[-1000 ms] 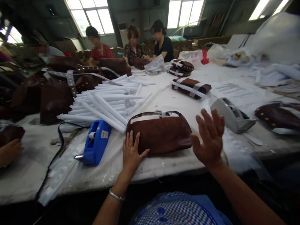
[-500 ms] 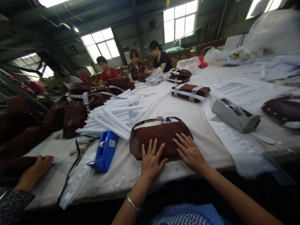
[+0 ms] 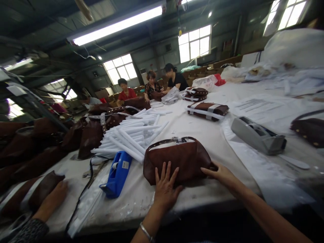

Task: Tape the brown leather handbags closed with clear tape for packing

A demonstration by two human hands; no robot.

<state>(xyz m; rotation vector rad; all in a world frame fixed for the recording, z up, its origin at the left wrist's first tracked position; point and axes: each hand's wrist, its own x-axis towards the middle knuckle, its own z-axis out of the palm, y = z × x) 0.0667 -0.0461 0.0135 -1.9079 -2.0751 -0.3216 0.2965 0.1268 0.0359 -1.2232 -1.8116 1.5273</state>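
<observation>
A brown suede bag [image 3: 177, 158] lies flat near the front edge of the white table [image 3: 202, 131]. My left hand [image 3: 165, 187] rests flat on its near side, fingers spread and open. My right hand [image 3: 221, 173] touches the bag's right end, fingers stretched toward it, holding nothing I can see. A blue tape dispenser [image 3: 116, 173] stands just left of the bag. Behind it lies a pile of white paper rolls [image 3: 131, 133].
A grey tape dispenser [image 3: 257, 135] sits to the right on white plastic sheets [image 3: 255, 162]. Wrapped brown bags [image 3: 207, 109] lie farther back; more brown bags [image 3: 50, 141] pile up on the left. Another person's hand [image 3: 54, 197] is at the lower left. Three people sit at the far end.
My right hand came down from the air onto the bag, then slid to its right end. My left hand moved further onto the bag. The camera tilted upward.
</observation>
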